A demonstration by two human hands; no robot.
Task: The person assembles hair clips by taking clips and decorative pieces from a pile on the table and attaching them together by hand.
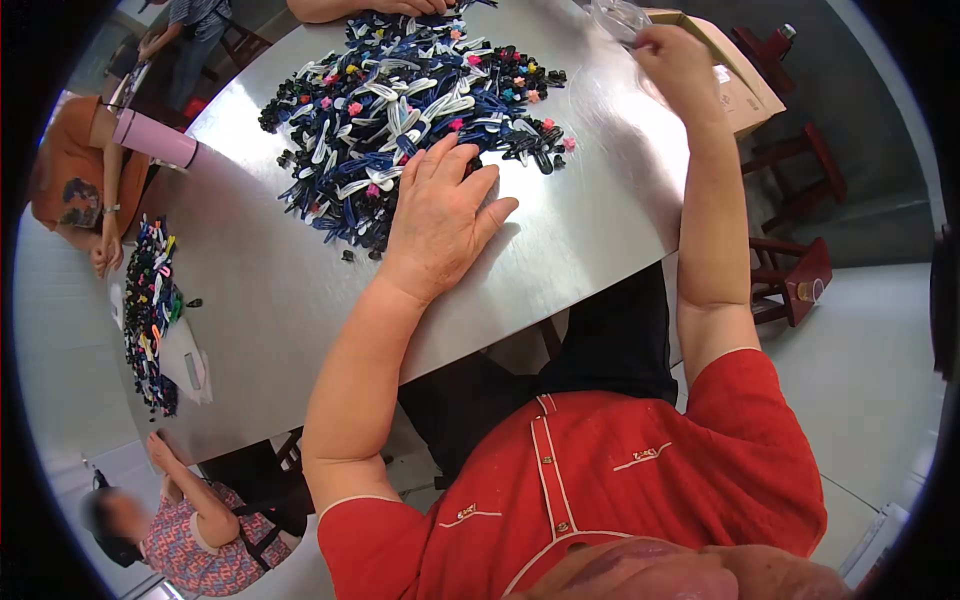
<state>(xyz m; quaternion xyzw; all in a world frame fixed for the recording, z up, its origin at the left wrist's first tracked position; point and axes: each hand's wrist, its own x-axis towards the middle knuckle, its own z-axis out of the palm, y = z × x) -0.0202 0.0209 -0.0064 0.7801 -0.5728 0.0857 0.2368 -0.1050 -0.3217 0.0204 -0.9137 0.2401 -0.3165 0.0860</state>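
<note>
Navy, black and white hair clips (400, 110) lie in one wide, loose heap on the shiny metal surface (265, 250), with small pink and orange flowers showing among them. They are heaped, not set in rows, perhaps so that people on more than one side can reach them.

At the near edge of this heap, the left hand (437, 220) lies palm down. It is open, with the fingers a little apart on the clips and the thumb turned out over bare metal. I judge that a hand laid so flat serves to steady the loose edge, because no rim holds the pieces there. Whether some clip is under the fingertips, I cannot tell.

Well apart from the heap, the right hand (682, 70) is at the right side of the surface. Its fingers are curled closed, and it seems to grip a clear plastic bag (617, 18); such thin film probably needs a tight pinch. Just beside is an open cardboard box (748, 98), placed close, I suppose, for easy reach.

Across the heap rests a co-worker's hand (415, 5). Farther to the left, a second heap (148, 300) lies between a person in orange (60, 150) and a person in a patterned shirt (210, 550). Near them, a pink bottle (155, 138) is at the edge, maybe to be out of the way.
</note>
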